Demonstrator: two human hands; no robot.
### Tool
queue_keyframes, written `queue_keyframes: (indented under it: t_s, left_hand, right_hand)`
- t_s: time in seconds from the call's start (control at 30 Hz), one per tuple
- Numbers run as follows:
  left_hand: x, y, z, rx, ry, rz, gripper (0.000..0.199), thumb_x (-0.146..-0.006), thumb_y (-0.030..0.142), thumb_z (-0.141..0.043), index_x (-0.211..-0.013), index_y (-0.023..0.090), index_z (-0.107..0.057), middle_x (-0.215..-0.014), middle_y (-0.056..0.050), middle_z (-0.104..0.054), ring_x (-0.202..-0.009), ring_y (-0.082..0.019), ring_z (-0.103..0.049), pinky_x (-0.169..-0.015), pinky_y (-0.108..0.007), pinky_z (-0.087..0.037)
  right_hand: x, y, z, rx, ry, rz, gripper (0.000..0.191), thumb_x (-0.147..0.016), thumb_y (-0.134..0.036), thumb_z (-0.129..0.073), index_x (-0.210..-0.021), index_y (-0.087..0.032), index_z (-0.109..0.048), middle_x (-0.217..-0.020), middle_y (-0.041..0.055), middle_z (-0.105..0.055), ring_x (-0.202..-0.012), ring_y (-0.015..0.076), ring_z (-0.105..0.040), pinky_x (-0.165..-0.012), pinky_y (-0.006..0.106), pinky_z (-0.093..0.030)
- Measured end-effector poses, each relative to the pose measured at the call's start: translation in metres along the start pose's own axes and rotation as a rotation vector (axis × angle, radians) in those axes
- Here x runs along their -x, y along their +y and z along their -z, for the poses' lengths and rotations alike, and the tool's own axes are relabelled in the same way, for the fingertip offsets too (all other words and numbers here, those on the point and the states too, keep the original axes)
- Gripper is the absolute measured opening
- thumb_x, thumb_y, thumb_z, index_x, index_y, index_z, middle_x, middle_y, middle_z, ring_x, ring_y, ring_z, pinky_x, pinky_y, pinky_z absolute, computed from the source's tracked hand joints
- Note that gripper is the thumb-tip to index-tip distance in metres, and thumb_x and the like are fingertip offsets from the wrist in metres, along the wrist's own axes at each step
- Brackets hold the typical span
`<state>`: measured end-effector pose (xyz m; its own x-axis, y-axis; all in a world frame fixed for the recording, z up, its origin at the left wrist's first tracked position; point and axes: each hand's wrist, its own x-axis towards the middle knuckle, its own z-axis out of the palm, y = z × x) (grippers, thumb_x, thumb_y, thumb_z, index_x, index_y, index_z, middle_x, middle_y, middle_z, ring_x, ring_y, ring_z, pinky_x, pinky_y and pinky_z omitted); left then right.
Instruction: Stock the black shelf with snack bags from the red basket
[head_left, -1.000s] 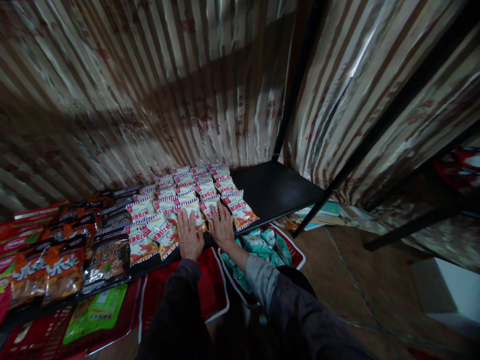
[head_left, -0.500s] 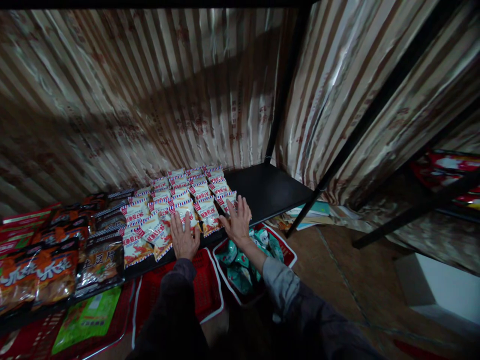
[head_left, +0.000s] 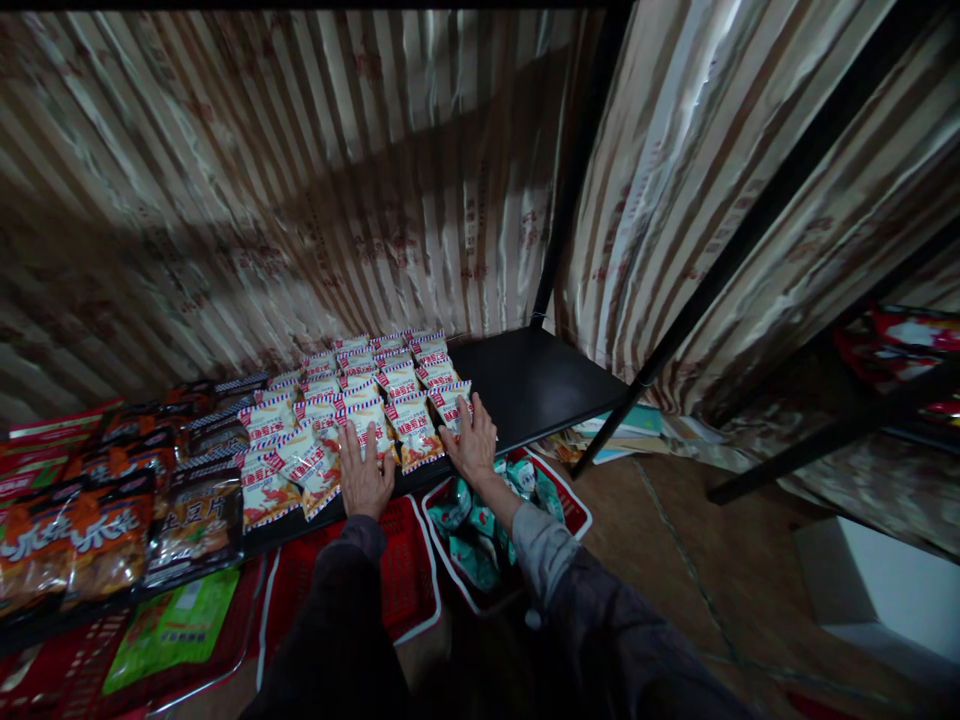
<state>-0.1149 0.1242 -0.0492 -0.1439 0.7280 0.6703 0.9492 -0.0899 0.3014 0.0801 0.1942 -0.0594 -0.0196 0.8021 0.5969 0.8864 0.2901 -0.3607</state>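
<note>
Rows of small white snack bags with red lettering lie on a black shelf. My left hand rests with fingers spread on the front edge of a bag near the middle of the front row. On the rightmost front bag lies my right hand, its fingers also apart. Neither hand grips anything. Part of each touched bag is hidden under the fingers.
Dark and orange snack bags fill the shelf's left end. Below stand a red basket, a basket of teal packets and one with a green bag. A white box sits on the floor at right.
The view has shifted slightly. Both hands stay on the same front bags, with the right fingers a little closer together.
</note>
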Motion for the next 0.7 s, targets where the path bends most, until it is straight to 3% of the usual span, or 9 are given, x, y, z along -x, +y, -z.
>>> queue_keyframes:
  t_s: [0.33,0.47,0.7]
  left_hand:
    - [-0.001,0.001,0.001,-0.066,-0.039,0.023,0.059,-0.084,0.028,-0.051,-0.14,0.018,-0.036,-0.155,-0.013,-0.006,-0.141,-0.033,-0.005,-0.109,-0.053,-0.025]
    - [0.0,0.0,-0.001,-0.1,-0.021,0.016,0.06,-0.084,0.029,-0.051,-0.14,0.018,-0.035,-0.155,-0.013,-0.005,-0.141,-0.033,-0.007,-0.11,-0.053,-0.023]
    - [0.007,-0.001,0.0,-0.131,0.053,-0.037,0.059,-0.085,0.033,-0.051,-0.14,0.017,-0.036,-0.154,-0.014,-0.011,-0.141,-0.031,-0.009,-0.112,-0.053,-0.019]
  right_hand:
    - [-0.001,-0.002,-0.006,0.093,-0.012,0.012,0.06,-0.09,-0.044,-0.04,-0.142,-0.017,-0.029,-0.148,0.0182,-0.026,-0.129,0.0321,-0.031,-0.097,0.046,-0.033]
    - [-0.001,-0.003,-0.006,0.119,0.007,0.029,0.061,-0.09,-0.046,-0.04,-0.142,-0.016,-0.03,-0.149,0.0189,-0.022,-0.134,0.0334,-0.023,-0.102,0.049,-0.028]
    - [0.001,0.004,0.008,0.119,0.0,0.1,0.059,-0.088,-0.051,-0.043,-0.141,-0.026,-0.034,-0.152,0.0115,-0.018,-0.137,0.0336,-0.016,-0.104,0.052,-0.023]
